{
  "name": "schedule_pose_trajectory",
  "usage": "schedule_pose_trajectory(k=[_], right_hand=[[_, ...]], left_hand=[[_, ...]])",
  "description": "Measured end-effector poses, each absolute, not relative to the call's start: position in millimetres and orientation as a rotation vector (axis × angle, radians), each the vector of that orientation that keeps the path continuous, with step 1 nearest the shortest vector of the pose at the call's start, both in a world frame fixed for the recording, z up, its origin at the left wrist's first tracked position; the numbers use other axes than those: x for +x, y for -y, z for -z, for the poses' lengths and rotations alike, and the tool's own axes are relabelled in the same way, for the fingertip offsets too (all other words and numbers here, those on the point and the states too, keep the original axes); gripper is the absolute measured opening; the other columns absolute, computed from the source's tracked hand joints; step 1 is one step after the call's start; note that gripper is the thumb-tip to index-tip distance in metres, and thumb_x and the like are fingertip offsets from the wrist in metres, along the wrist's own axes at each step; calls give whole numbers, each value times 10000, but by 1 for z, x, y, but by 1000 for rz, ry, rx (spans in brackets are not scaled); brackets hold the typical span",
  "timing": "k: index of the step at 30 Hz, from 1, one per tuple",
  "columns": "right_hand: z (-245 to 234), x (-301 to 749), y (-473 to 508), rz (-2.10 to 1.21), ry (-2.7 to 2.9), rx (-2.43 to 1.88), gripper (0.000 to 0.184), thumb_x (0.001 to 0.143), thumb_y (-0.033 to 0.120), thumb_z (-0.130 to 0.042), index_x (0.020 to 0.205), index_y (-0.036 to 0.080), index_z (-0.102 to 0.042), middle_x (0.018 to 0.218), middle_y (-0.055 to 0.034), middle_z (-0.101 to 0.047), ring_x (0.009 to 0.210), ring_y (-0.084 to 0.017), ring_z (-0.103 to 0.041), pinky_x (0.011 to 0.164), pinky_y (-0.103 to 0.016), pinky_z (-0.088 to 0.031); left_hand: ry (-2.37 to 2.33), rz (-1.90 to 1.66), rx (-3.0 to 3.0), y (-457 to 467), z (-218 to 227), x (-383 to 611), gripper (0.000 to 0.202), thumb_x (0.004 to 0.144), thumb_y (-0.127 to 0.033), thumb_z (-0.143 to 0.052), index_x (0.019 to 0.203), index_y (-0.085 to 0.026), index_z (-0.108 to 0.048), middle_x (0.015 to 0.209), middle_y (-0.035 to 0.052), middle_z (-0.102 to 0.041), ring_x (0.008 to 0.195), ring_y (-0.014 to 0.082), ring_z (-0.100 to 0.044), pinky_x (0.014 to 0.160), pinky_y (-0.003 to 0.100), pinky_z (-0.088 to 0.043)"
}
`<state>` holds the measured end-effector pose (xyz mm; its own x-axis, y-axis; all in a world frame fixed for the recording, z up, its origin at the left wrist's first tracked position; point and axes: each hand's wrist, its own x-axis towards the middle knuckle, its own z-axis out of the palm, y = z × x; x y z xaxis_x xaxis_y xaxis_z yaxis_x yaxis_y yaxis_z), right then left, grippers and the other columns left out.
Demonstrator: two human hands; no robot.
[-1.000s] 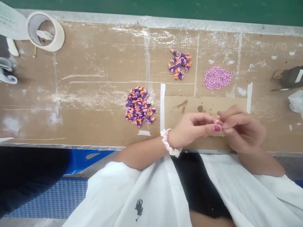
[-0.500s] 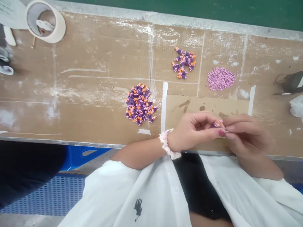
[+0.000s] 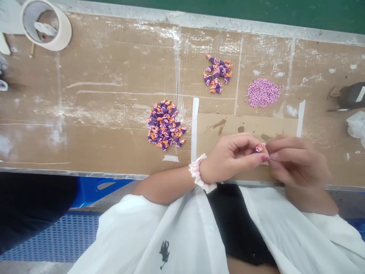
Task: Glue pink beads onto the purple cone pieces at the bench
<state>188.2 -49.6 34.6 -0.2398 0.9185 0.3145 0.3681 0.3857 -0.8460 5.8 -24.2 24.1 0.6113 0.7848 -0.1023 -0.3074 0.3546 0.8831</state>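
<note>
Between the thumb and forefinger of my left hand is a small purple figurine with an orange and pink top. My right hand meets it at the figurine's side, thumb and fingers pinched together; whatever they hold is too small to make out. Left of my hands lies a large pile of similar purple figurines. A smaller group of figurines sits farther back. Beside that group is a heap of tiny pink pieces.
Cardboard covers the table, with white tape strips on it. A masking tape roll stands at the far left. At the right edge are a dark object and crumpled clear plastic. A blue stool shows below the table.
The whole view has shifted slightly, so the things on the table appear a little farther left. Both hands stay together at the figurine, with small finger movements.
</note>
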Motion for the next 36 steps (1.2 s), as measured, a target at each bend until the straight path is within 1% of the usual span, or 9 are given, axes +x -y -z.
schedule_pose_trajectory(k=[3, 7, 10, 14, 21, 25, 29, 32, 36], right_hand=[[-34, 188, 47, -730, 1902, -970, 70, 859, 230, -616, 815, 265, -574, 728, -29, -638, 566, -155, -602, 483, -301, -513], [-36, 187, 45, -772, 1910, -948, 67, 860, 198, -593, 826, 246, -562, 740, -32, -631, 582, -150, -609, 496, -288, -515], [-37, 187, 47, -771, 1891, -985, 66, 861, 208, -604, 822, 253, -573, 740, -28, -649, 590, -151, -613, 518, -300, -525], [-36, 187, 49, -756, 1865, -1080, 96, 848, 239, -635, 786, 267, -567, 709, -19, -645, 565, -156, -594, 493, -311, -510], [-38, 183, 45, -779, 1923, -1018, 142, 814, 108, -588, 839, 236, -534, 723, -14, -589, 623, -137, -599, 554, -283, -508], [-42, 184, 43, -895, 1901, -981, 155, 808, 80, -550, 839, 226, -511, 720, -10, -551, 622, -136, -574, 532, -269, -485], [-46, 192, 41, -1043, 1861, -961, 171, 820, 55, -498, 858, 221, -481, 733, -7, -520, 636, -141, -554, 547, -278, -472], [-50, 200, 38, -995, 2133, -1060, 178, 830, 41, -479, 838, 217, -453, 720, 9, -501, 602, -118, -510, 527, -248, -424], [-50, 206, 36, -691, 2572, -1232, 142, 873, 91, -448, 801, 211, -421, 680, 22, -494, 543, -109, -448, 496, -241, -361]], left_hand=[[-575, -782, 1054, 24, -24, 5, 229, 813, -365, -697, 780, -147, -638, 751, 19, -576, 698, 93, -511, 686, 243, -421], [-564, -815, 1072, 24, -24, 4, 178, 833, -306, -677, 781, -143, -627, 757, 19, -568, 698, 91, -514, 686, 240, -420], [-561, -809, 1041, 24, -24, 5, 184, 834, -310, -675, 779, -144, -616, 749, 15, -557, 684, 87, -508, 663, 234, -417], [-597, -822, 1066, 26, -22, 6, 196, 828, -329, -682, 785, -147, -625, 725, 9, -555, 656, 83, -491, 638, 229, -410], [-654, -963, 1245, 28, -19, 7, 183, 800, -316, -721, 784, -150, -647, 720, 8, -593, 669, 88, -531, 694, 225, -450], [-648, -988, 1276, 28, -18, 8, 164, 809, -300, -713, 794, -144, -664, 718, 6, -606, 650, 77, -528, 691, 220, -461], [-648, -1005, 1175, 24, -17, 8, 136, 867, -279, -647, 826, -154, -679, 811, 34, -650, 732, 88, -581, 698, 218, -475], [-740, -1042, 1071, 18, -16, 6, 176, 903, -322, -598, 865, -171, -680, 770, 15, -614, 648, 67, -535, 625, 214, -447], [-789, -1028, 960, 11, -18, 2, 235, 925, -395, -548, 904, -188, -658, 608, -29, -480, 534, 63, -442, 516, 220, -377]])
